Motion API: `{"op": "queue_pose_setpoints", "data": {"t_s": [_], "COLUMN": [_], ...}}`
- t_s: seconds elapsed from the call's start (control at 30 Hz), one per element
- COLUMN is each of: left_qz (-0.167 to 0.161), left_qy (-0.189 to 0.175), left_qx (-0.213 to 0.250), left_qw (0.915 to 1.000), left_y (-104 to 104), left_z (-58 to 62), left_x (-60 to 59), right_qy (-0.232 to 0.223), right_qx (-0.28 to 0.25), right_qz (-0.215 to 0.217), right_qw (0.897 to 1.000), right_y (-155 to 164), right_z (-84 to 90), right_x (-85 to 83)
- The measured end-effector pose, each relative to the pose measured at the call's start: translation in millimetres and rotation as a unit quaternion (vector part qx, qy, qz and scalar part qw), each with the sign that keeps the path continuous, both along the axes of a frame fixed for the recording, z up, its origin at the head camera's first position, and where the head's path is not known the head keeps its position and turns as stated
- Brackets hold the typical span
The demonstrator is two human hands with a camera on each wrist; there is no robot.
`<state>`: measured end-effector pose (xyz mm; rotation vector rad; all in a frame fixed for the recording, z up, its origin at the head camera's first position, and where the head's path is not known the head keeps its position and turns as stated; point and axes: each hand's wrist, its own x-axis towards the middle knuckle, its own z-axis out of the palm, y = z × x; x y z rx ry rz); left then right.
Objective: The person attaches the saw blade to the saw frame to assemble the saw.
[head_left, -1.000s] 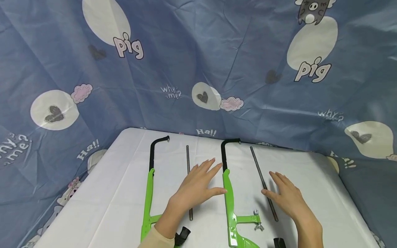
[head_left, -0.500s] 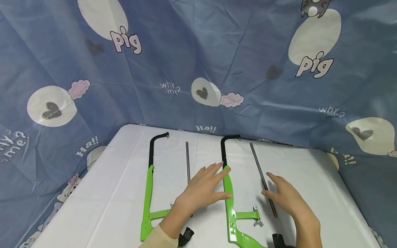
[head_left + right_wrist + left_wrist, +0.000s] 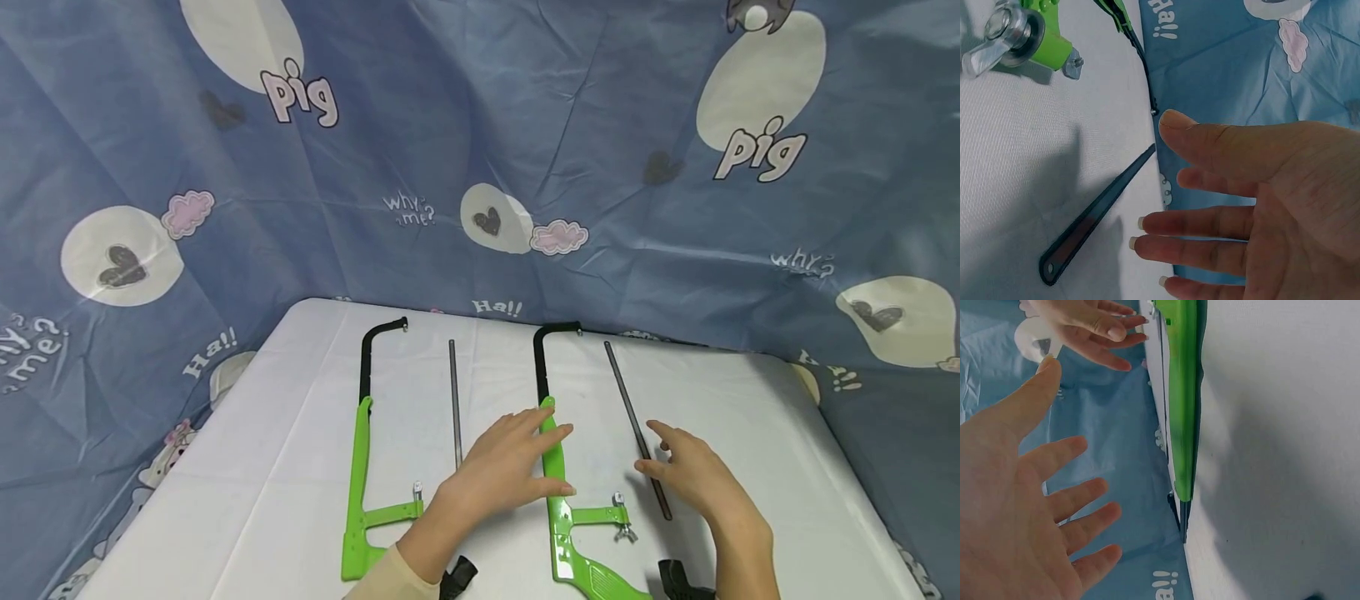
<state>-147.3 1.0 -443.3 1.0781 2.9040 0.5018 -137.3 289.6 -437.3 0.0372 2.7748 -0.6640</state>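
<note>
A green and black hacksaw frame [image 3: 557, 467] lies in the middle of the table, with a wing nut [image 3: 988, 53] on its short arm. My left hand [image 3: 510, 462] hovers over that frame's handle side, fingers spread; the left wrist view shows the palm [image 3: 1004, 519] apart from the green bar [image 3: 1184, 394]. To the right lies a dark hacksaw blade [image 3: 628, 400], a hole at its near end in the right wrist view. My right hand [image 3: 701, 479] hangs above this blade, fingers extended and holding nothing. Farther left rest a second hacksaw frame [image 3: 358, 475] and another blade [image 3: 453, 392], its lower part hidden by my left arm.
A white cloth covers the table [image 3: 285, 467]. Behind it hangs a blue printed curtain [image 3: 420, 150]. Black handle-like pieces [image 3: 675, 577] lie near the front, one beside each forearm, partly out of view.
My left hand has moved right and nearer, from beside the middle frame to over it. The right hand stays almost in place. The head view has tilted slightly down.
</note>
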Motion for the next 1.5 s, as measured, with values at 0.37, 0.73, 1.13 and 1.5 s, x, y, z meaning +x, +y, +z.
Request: {"op": "queue_pose_setpoints", "data": {"t_s": [0.37,0.73,1.13,1.5], "left_qz": [-0.010,-0.017,-0.010,-0.024], "left_qy": [0.022,0.028,0.013,0.007], "left_qx": [-0.044,-0.047,-0.061,-0.067], "left_qw": [0.9988,0.9984,0.9980,0.9974], "left_y": [11,15,20,25], "left_z": [-5.2,-8.6,-13.6,-19.5], "left_x": [9.9,14.2,18.2,22.3], "right_qy": [-0.012,-0.039,-0.055,-0.062], "right_qx": [0.011,0.029,0.028,0.014], "right_qz": [-0.022,-0.030,-0.040,-0.053], "right_qw": [1.000,0.998,0.997,0.997], "right_y": [1,1,-1,-6], "right_z": [-3.9,-8.9,-15.3,-14.8], "right_x": [0.0,-4.8,1.3,3.9]}}
